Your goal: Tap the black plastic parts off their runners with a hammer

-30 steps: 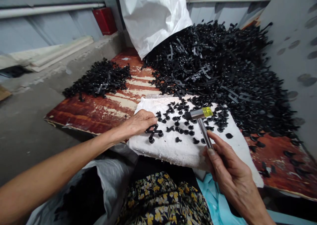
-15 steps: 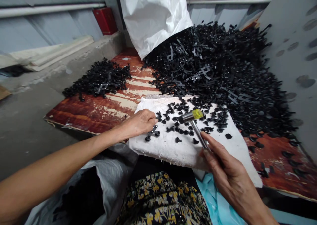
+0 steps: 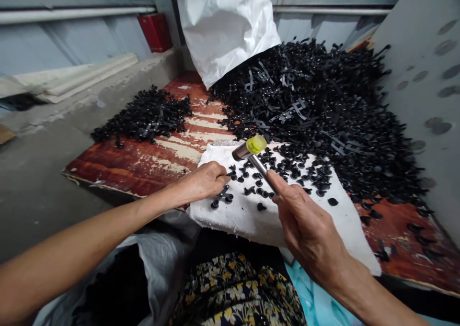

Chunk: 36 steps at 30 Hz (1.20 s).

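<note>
My right hand grips the metal handle of a small hammer with a yellow face, its head raised above the white foam pad. My left hand rests on the pad's left edge, fingers closed on a black cross-shaped plastic piece lying flat on the pad. Several small black round caps are scattered over the pad beyond the hammer.
A large heap of black plastic parts fills the back right of the worn red board, spilling from a white sack. A smaller pile lies at the left. A grey bag sits near my lap.
My right hand has swung the hammer up and to the left, so its head now hangs above the pad's back edge. My left hand has stayed on the cross-shaped piece.
</note>
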Each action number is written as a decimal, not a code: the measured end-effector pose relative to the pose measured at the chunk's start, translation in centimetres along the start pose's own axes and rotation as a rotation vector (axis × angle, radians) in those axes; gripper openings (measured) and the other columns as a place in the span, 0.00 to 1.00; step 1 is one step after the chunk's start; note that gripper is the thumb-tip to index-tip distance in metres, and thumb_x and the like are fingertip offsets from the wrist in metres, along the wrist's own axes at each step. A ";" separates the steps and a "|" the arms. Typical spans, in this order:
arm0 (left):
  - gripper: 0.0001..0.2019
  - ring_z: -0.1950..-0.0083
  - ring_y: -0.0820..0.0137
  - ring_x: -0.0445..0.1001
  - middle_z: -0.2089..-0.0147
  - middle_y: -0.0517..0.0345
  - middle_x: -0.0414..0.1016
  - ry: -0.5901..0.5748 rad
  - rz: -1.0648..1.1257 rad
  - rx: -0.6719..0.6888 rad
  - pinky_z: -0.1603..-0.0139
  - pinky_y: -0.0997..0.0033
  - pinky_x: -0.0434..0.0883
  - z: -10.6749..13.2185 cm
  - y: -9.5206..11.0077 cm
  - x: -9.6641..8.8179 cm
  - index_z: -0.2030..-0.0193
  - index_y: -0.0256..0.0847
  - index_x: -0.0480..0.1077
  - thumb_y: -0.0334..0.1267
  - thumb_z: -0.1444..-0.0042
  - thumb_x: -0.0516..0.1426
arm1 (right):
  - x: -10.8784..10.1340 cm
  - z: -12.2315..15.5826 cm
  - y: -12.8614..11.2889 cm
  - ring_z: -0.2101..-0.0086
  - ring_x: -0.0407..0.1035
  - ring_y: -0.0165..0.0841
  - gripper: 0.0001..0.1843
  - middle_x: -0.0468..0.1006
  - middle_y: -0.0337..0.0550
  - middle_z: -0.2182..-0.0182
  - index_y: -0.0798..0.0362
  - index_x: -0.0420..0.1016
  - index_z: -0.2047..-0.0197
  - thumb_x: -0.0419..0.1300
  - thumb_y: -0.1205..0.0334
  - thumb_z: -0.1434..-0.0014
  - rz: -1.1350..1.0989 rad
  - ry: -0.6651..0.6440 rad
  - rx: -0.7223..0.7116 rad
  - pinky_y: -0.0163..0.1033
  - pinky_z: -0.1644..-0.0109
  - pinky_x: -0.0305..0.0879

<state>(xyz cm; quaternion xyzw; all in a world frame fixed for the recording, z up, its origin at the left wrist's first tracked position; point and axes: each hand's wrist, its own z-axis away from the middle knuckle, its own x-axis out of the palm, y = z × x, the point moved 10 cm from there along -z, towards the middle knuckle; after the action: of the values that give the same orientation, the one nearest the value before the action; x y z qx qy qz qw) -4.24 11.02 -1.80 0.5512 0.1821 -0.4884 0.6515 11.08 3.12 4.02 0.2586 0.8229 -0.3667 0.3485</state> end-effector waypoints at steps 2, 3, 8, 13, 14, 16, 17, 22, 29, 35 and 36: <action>0.14 0.79 0.75 0.55 0.82 0.65 0.54 0.001 0.009 0.012 0.77 0.73 0.50 0.0 0.1 0.0 0.80 0.41 0.58 0.39 0.45 0.49 | 0.9 0.0 0.1 0.79 0.67 0.32 0.33 0.72 0.44 0.70 0.53 0.60 0.33 0.46 0.76 0.41 0.086 -0.081 -0.016 0.37 0.77 0.69; 0.14 0.79 0.75 0.55 0.83 0.65 0.54 -0.001 0.018 0.013 0.77 0.73 0.50 0.0 0.1 0.0 0.80 0.41 0.58 0.39 0.45 0.49 | 1.2 0.1 0.1 0.79 0.67 0.32 0.33 0.72 0.44 0.70 0.53 0.60 0.33 0.46 0.76 0.41 0.107 -0.112 -0.018 0.36 0.79 0.67; 0.14 0.80 0.76 0.55 0.83 0.65 0.53 0.006 0.048 0.009 0.77 0.73 0.49 0.2 0.2 0.0 0.80 0.41 0.56 0.39 0.45 0.50 | -0.9 0.2 -0.2 0.72 0.69 0.32 0.39 0.73 0.44 0.63 0.42 0.45 0.28 0.47 0.77 0.39 -0.007 0.064 -0.021 0.35 0.70 0.70; 0.14 0.80 0.76 0.55 0.83 0.64 0.55 0.000 0.036 0.008 0.77 0.73 0.49 0.2 0.3 0.1 0.81 0.40 0.57 0.38 0.45 0.50 | 0.7 0.3 -0.7 0.83 0.59 0.29 0.39 0.68 0.40 0.71 0.45 0.48 0.29 0.45 0.77 0.41 0.176 -0.099 -0.081 0.33 0.82 0.60; 0.14 0.80 0.76 0.55 0.83 0.64 0.55 0.001 0.030 0.008 0.77 0.73 0.49 0.2 0.3 0.1 0.81 0.40 0.57 0.38 0.45 0.50 | 0.5 0.3 -0.5 0.82 0.61 0.29 0.39 0.69 0.40 0.70 0.45 0.48 0.29 0.45 0.77 0.40 0.158 -0.087 -0.068 0.33 0.81 0.62; 0.14 0.80 0.76 0.55 0.83 0.64 0.56 0.000 0.025 0.008 0.77 0.73 0.50 0.2 0.3 0.1 0.80 0.41 0.57 0.39 0.44 0.50 | -0.3 0.2 -0.3 0.79 0.64 0.29 0.39 0.69 0.42 0.67 0.44 0.45 0.28 0.46 0.77 0.39 0.102 -0.015 -0.039 0.33 0.77 0.65; 0.14 0.80 0.76 0.56 0.83 0.64 0.56 -0.003 0.021 0.007 0.77 0.73 0.50 0.1 0.2 0.2 0.80 0.41 0.58 0.39 0.44 0.50 | -0.5 0.2 -0.3 0.79 0.64 0.29 0.40 0.69 0.41 0.67 0.44 0.44 0.28 0.46 0.77 0.39 0.111 -0.002 -0.042 0.33 0.77 0.65; 0.14 0.79 0.76 0.56 0.83 0.64 0.57 -0.002 0.037 0.014 0.77 0.73 0.50 -0.1 0.1 0.4 0.81 0.40 0.58 0.38 0.46 0.50 | 0.8 0.1 -1.2 0.82 0.63 0.31 0.39 0.71 0.42 0.70 0.49 0.48 0.29 0.45 0.78 0.43 0.239 -0.117 -0.122 0.34 0.82 0.61; 0.15 0.78 0.76 0.54 0.82 0.65 0.55 -0.008 0.062 0.108 0.77 0.74 0.49 0.4 0.1 -0.1 0.80 0.41 0.56 0.39 0.44 0.50 | 0.5 -0.5 0.3 0.75 0.72 0.33 0.29 0.78 0.48 0.64 0.52 0.64 0.37 0.47 0.73 0.40 0.044 -0.098 0.019 0.37 0.73 0.70; 0.13 0.74 0.73 0.63 0.76 0.62 0.64 -0.042 -0.148 0.382 0.70 0.73 0.56 3.9 5.6 0.9 0.70 0.41 0.67 0.40 0.38 0.48 | 2.8 -1.2 2.7 0.78 0.68 0.30 0.11 0.74 0.37 0.76 0.53 0.74 0.58 0.59 0.57 0.41 -0.633 -0.145 0.475 0.35 0.75 0.68; 0.13 0.71 0.71 0.66 0.74 0.60 0.67 -0.034 -0.193 0.405 0.67 0.72 0.58 4.4 6.1 1.3 0.68 0.41 0.69 0.40 0.37 0.47 | 3.8 -0.7 2.8 0.83 0.62 0.28 0.10 0.69 0.33 0.81 0.53 0.73 0.62 0.59 0.55 0.43 -0.724 -0.187 0.546 0.33 0.81 0.62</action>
<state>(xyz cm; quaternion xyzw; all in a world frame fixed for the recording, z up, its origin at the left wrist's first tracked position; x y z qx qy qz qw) 0.17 6.03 1.97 0.6424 0.1212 -0.5844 0.4807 10.38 6.01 0.31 0.0027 0.6986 -0.6898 0.1902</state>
